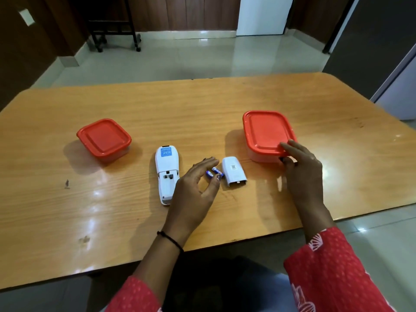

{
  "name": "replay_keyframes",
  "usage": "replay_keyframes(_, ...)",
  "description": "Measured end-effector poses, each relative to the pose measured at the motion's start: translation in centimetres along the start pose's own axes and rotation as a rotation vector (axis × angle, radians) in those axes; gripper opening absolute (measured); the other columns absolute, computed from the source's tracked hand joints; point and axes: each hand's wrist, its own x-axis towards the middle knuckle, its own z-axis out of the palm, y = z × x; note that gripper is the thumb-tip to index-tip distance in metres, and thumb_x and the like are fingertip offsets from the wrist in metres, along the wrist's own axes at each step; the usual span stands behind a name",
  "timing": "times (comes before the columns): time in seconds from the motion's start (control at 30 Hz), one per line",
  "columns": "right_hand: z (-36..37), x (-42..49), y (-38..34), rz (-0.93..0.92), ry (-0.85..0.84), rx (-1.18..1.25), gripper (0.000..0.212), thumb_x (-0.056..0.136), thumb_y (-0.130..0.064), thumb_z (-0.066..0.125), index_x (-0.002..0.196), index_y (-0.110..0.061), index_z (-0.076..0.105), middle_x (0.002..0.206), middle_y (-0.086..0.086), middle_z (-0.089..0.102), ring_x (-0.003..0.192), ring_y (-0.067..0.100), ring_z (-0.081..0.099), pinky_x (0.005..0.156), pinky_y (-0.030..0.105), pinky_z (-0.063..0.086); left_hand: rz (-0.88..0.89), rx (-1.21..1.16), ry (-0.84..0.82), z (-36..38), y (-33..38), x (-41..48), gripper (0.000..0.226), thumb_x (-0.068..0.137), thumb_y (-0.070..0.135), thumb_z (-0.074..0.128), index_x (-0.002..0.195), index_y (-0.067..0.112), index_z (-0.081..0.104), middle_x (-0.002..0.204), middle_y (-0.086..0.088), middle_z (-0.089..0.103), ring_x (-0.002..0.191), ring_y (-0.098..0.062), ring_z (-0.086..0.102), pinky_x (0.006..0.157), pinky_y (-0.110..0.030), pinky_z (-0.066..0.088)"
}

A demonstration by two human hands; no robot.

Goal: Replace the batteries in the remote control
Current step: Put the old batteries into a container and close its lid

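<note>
Head view: left grip (195,186) spread over batteries (212,172) beside cover (234,172); right grip (301,168) pinching larger red box (263,131).

The table (157,104) is wood-grain with a shiny varnished top. The small lid (104,137) and big lid (265,131) are smooth red plastic. The remote (167,163) and its loose cover (233,172) are smooth white plastic. The sleeve (333,273) is printed cloth, and the floor tiles (180,55) are glossy.
</note>
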Motion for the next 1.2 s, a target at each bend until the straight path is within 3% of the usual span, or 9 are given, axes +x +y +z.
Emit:
replay_keyframes(0.13,-0.5,-0.4,-0.8,-0.148,0.146,-0.011,0.03,0.086,-0.001,0.06,0.115,-0.008,0.066,0.122,0.014,0.064,0.112,0.032,0.058,0.092,0.045,0.051,-0.061,-0.103,-0.028,0.2,-0.2,0.2,0.034,0.088,0.018,0.062,0.121,0.026,0.06,0.126,0.013,0.06,0.117,0.015,0.048,0.097,-0.007,0.034)
replay_keyframes(0.27,-1.0,-1.4,-4.0,-0.352,0.272,0.09,0.027,0.084,-0.006,0.064,0.111,-0.009,0.068,0.114,0.012,0.068,0.102,0.029,0.062,0.082,0.037,0.054,-0.247,-0.521,-0.026,0.0,0.7,0.8,0.035,0.09,0.02,0.056,0.125,0.011,0.057,0.125,-0.001,0.063,0.115,-0.009,0.06,0.096,-0.024,0.048)
replay_keyframes(0.4,0.2,-4.1,-8.2,-0.557,0.189,0.143,0.022,0.082,-0.007,0.069,0.104,-0.009,0.072,0.112,0.008,0.07,0.091,0.028,0.062,0.076,0.036,0.053,-0.486,-1.151,-0.09,-1.0,1.6,1.4,0.057,0.083,0.05,0.054,0.123,0.01,0.055,0.121,-0.011,0.06,0.111,-0.025,0.06,0.094,-0.041,0.05)
replay_keyframes(0.53,1.5,-7.1,-11.7,-0.739,0.0,0.185,0.023,0.084,-0.007,0.068,0.106,-0.003,0.069,0.111,0.01,0.07,0.087,0.028,0.06,0.076,0.036,0.051,-0.411,-1.482,-0.162,-3.3,1.6,1.1,0.091,0.077,0.074,0.037,0.139,0.008,0.04,0.125,-0.018,0.059,0.109,-0.029,0.06,0.088,-0.048,0.051)
replay_keyframes(0.67,2.0,-8.3,-12.6,-0.87,-0.067,0.034,0.028,0.085,-0.007,0.065,0.113,-0.009,0.067,0.118,0.003,0.068,0.108,0.023,0.051,0.088,0.036,0.041,-0.406,-1.56,-0.082,-4.9,1.1,0.9,0.091,0.08,0.075,0.029,0.139,0.006,0.04,0.12,-0.021,0.062,0.112,-0.035,0.057,0.093,-0.042,0.048)
replay_keyframes(0.73,2.2,-8.1,-12.4,-0.864,-0.051,0.048,0.027,0.085,-0.002,0.064,0.111,-0.007,0.067,0.117,0.004,0.068,0.121,0.022,0.048,0.099,0.035,0.037,-0.406,-1.637,-0.113,-5.3,1.4,0.9,0.09,0.078,0.069,0.038,0.142,0.006,0.034,0.118,-0.024,0.061,0.103,-0.035,0.061,0.079,-0.044,0.057)
replay_keyframes(0.87,2.8,-8.1,-12.4,-0.79,-0.036,0.213,0.026,0.083,0.013,0.059,0.106,0.003,0.066,0.106,0.014,0.069,0.107,0.025,0.061,0.094,0.042,0.048,-0.413,-1.726,-0.183,-5.2,1.7,0.6,0.087,0.084,0.068,0.035,0.144,0.006,0.027,0.119,-0.028,0.059,0.101,-0.036,0.063,0.079,-0.045,0.054)
replay_keyframes(1.07,2.7,-7.6,-12.5,-0.625,0.07,0.392,0.03,0.082,0.018,0.05,0.103,0.003,0.066,0.096,0.011,0.066,0.094,0.019,0.062,0.08,0.033,0.054,-0.398,-1.579,-0.174,-4.7,1.1,0.3,0.081,0.081,0.062,0.044,0.142,0.011,0.035,0.14,-0.028,0.042,0.115,-0.04,0.054,0.079,-0.048,0.053)
replay_keyframes(1.2,2.4,-7.5,-13.3,-0.57,0.124,0.422,0.025,0.087,0.01,0.048,0.101,0.002,0.066,0.095,0.003,0.065,0.092,0.013,0.062,0.082,0.021,0.05,-0.417,-1.579,-0.181,-4.5,0.9,0.2,0.078,0.074,0.058,0.057,0.134,0.009,0.041,0.148,-0.028,0.031,0.118,-0.045,0.052,0.077,-0.049,0.053)
